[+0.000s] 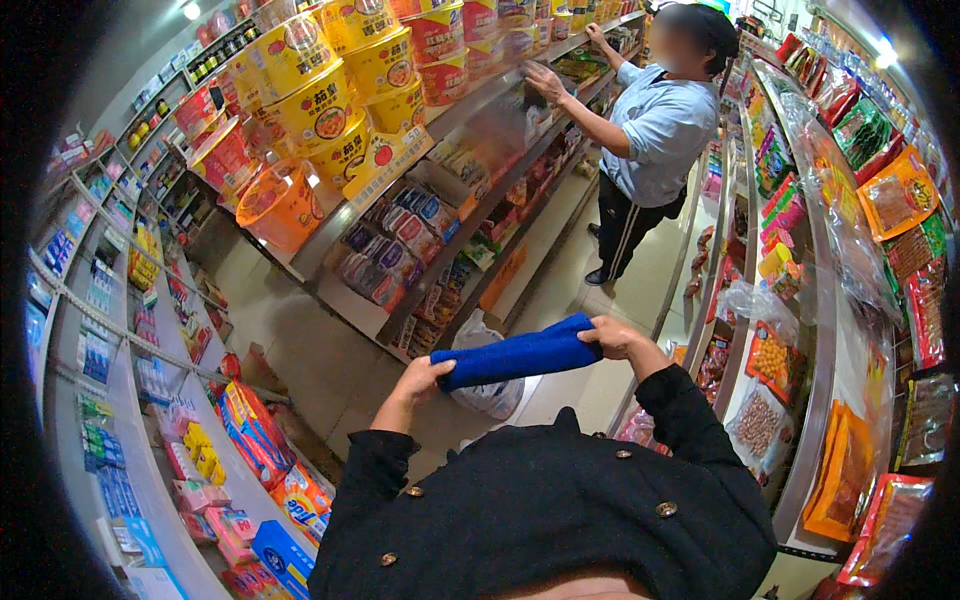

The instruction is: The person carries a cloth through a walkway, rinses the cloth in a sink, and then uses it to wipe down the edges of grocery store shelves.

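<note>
A folded blue cloth (517,358) is stretched between my two hands in front of my body. My left hand (421,379) grips its left end, with the thumb on top. At the other end, slightly higher, my right hand (613,337) holds the cloth's corner. Beneath the cloth, on the floor, sits a whitish plastic bag (491,397), partly hidden by it. Stacked instant noodle tubs (322,109) stand on the shelf top ahead, to the left.
Another person in a light blue shirt (667,135) stands up the aisle, one hand at the shelf (559,49). Packaged snacks (769,360) fill the right shelves. Detergent bags (255,431) and boxed goods line the curved-looking left shelves. Tiled floor (585,307) runs between.
</note>
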### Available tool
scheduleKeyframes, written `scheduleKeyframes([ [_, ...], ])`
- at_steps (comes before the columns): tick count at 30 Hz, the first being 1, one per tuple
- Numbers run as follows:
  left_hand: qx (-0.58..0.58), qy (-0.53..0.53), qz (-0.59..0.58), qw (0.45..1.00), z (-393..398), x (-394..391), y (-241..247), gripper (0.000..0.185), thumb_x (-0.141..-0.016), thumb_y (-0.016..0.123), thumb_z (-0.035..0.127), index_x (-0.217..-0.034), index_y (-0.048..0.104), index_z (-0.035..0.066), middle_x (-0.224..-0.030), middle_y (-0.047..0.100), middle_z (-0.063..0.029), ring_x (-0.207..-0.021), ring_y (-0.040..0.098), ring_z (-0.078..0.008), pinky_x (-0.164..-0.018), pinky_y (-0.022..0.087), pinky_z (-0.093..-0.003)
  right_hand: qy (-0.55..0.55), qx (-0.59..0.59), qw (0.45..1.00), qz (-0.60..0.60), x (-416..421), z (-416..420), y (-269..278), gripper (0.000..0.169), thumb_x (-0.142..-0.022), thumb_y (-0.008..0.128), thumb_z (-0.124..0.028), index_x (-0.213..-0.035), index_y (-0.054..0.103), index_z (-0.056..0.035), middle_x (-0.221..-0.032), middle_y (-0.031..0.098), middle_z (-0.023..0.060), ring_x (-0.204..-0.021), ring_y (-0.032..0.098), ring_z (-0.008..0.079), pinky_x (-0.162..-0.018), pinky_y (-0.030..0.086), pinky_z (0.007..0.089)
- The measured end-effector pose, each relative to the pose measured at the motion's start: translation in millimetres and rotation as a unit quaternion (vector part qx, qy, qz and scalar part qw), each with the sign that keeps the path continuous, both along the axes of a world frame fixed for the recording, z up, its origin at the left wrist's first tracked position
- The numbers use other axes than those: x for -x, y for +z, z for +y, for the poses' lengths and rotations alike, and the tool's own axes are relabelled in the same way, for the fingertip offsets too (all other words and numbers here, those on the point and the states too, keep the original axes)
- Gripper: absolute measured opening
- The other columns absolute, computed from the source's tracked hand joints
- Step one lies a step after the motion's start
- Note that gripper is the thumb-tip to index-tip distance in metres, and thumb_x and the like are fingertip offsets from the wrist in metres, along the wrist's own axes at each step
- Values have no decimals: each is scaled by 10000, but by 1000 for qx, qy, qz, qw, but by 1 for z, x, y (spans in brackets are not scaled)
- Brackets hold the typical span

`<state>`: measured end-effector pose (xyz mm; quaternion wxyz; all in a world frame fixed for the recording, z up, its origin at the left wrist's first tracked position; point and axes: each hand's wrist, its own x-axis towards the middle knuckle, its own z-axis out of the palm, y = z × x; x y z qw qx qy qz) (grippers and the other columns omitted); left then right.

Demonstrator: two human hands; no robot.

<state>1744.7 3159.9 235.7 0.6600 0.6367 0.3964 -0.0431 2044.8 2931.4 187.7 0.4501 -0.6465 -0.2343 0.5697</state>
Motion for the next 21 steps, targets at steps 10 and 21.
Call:
scheduleKeyframes([
  [10,-329,-65,10,942,6,32,-118,287,-749,677,157,-1010,614,56,-989,630,-162,-938,600,-302,-804,470,-371,82,110,938,-319,24,-1,-61,378,-802,582,-167,-1163,552,-60,-1037,598,213,-943,585,302,-772,483,375],
  [21,-407,-244,43,879,-24,34,-92,424,-743,696,389,-986,646,45,-1010,539,-239,-963,534,-384,-839,449,-419,400,121,846,-332,59,1,-27,659,-701,643,-599,-1073,583,-59,-786,621,132,-730,588,264,-629,463,391],
])
